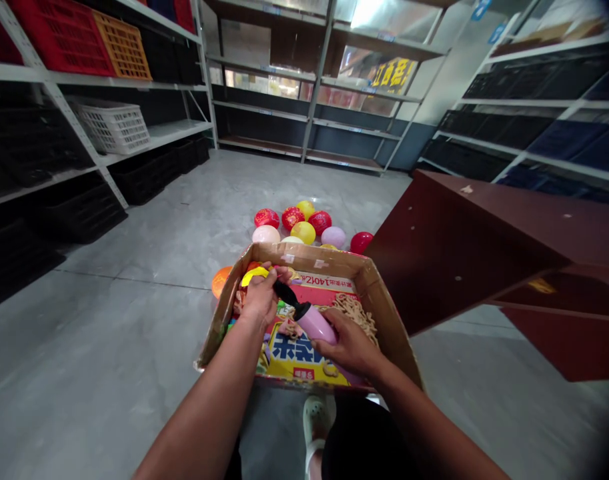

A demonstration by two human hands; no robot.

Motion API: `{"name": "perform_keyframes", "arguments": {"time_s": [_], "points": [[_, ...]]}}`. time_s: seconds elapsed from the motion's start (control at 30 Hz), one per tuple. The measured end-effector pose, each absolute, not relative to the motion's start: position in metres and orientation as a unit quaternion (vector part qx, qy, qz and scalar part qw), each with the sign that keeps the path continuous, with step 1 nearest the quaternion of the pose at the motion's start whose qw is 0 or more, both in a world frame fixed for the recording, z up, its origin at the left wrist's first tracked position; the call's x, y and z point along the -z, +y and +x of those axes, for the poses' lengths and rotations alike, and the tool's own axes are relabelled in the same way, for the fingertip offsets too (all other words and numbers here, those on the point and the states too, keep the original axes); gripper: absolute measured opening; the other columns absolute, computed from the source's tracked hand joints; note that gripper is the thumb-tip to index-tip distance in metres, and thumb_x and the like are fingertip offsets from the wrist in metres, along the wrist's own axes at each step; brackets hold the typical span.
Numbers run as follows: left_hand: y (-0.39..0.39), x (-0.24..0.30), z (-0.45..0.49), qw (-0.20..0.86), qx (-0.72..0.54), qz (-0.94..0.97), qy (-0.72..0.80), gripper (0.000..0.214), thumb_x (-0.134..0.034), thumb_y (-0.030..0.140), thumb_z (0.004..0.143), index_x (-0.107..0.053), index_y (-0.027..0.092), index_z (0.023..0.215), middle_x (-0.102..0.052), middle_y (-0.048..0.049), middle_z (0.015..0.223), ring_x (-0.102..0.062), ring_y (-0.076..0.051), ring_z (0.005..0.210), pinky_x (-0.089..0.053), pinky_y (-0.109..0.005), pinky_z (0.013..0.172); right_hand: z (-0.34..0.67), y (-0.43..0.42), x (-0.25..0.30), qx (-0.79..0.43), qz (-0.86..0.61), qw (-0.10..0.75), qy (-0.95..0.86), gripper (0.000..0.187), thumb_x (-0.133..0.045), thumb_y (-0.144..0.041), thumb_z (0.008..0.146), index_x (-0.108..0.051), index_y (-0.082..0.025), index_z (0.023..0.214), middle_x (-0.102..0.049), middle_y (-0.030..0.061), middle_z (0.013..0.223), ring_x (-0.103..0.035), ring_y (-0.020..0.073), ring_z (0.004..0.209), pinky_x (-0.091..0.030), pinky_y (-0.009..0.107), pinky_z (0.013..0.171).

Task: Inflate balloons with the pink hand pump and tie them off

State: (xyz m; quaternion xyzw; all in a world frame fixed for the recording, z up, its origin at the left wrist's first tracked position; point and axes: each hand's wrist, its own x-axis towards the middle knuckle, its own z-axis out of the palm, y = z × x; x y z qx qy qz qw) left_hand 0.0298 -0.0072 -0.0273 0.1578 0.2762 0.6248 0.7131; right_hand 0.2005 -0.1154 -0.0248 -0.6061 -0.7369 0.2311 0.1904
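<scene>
A hand balloon pump with a lilac barrel (317, 325) and a black nozzle is held slantwise over an open cardboard box (419, 363). My right hand (351, 343) is wrapped round the lilac barrel. At the nozzle end, the fingers of my left hand (263, 297) are closed round the black tip; whether they also pinch a balloon neck I cannot tell. Just beyond them shows a yellow balloon (254, 275), partly hidden by the hand. Inside the box lie limp beige balloons (357, 313) and other small coloured pieces, partly covered by my arms.
Several inflated balloons (303, 232) rest on the grey floor behind the box, with an orange one (221, 281) at its left. A dark red wooden cabinet (449, 267) stands tilted at the right. Metal shelves (309, 123) with crates (111, 127) line the walls.
</scene>
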Motion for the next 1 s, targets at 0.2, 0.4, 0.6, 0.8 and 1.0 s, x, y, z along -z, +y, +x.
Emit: {"name": "perform_keyframes", "arguments": {"time_s": [0.2, 0.4, 0.6, 0.8, 1.0], "points": [[-0.009, 0.023, 0.027, 0.756, -0.577, 0.102, 0.291, 0.019, -0.058, 0.001, 0.075, -0.056, 0.014, 0.088, -0.067, -0.005, 0.073, -0.067, -0.015, 0.066, -0.053, -0.031, 0.074, 0.197, -0.117, 0.026, -0.217, -0.612, 0.195, -0.735, 0.035, -0.066, -0.032, 0.072, -0.058, -0.019, 0.103, -0.06, 0.0057, 0.096, -0.053, 0.0203, 0.086, -0.04, 0.03, 0.076], [-0.006, 0.013, 0.01, 0.829, -0.478, 0.035, 0.289, 0.023, -0.061, 0.035, 0.08, -0.061, 0.012, 0.082, -0.066, -0.009, 0.072, -0.065, -0.02, 0.066, -0.053, -0.034, 0.062, 0.194, -0.12, 0.027, -0.24, -0.601, 0.198, -0.736, 0.035, -0.064, -0.032, 0.075, -0.057, -0.019, 0.107, -0.06, 0.0052, 0.096, -0.053, 0.0199, 0.085, -0.041, 0.031, 0.076], [-0.006, 0.015, 0.013, 0.817, -0.488, 0.062, 0.302, 0.036, -0.057, 0.034, 0.083, -0.04, 0.018, 0.056, -0.043, 0.0025, 0.047, -0.05, -0.013, 0.047, -0.047, -0.029, 0.053, 0.186, -0.12, 0.025, -0.21, -0.61, 0.175, -0.744, 0.038, -0.067, -0.038, 0.073, -0.058, -0.018, 0.104, -0.061, 0.0083, 0.101, -0.055, 0.0214, 0.091, -0.041, 0.031, 0.077], [-0.002, 0.012, 0.016, 0.764, -0.53, 0.118, 0.348, 0.047, -0.038, 0.045, 0.092, -0.027, 0.019, 0.054, -0.036, 0.0024, 0.044, -0.044, -0.013, 0.044, -0.044, -0.029, 0.05, 0.177, -0.116, 0.02, -0.213, -0.612, 0.146, -0.747, 0.039, -0.061, -0.045, 0.078, -0.055, -0.02, 0.107, -0.065, 0.0062, 0.098, -0.059, 0.0196, 0.083, -0.04, 0.028, 0.068], [0.0, 0.007, 0.011, 0.741, -0.575, 0.133, 0.321, 0.045, -0.037, 0.041, 0.094, -0.023, 0.02, 0.056, -0.027, 0.005, 0.043, -0.029, -0.008, 0.039, -0.03, -0.025, 0.044, 0.186, -0.12, 0.015, -0.234, -0.588, 0.119, -0.765, 0.069, -0.063, -0.052, 0.076, -0.039, -0.023, 0.133, -0.059, 0.0106, 0.124, -0.059, 0.0267, 0.102, -0.043, 0.032, 0.077]]}}
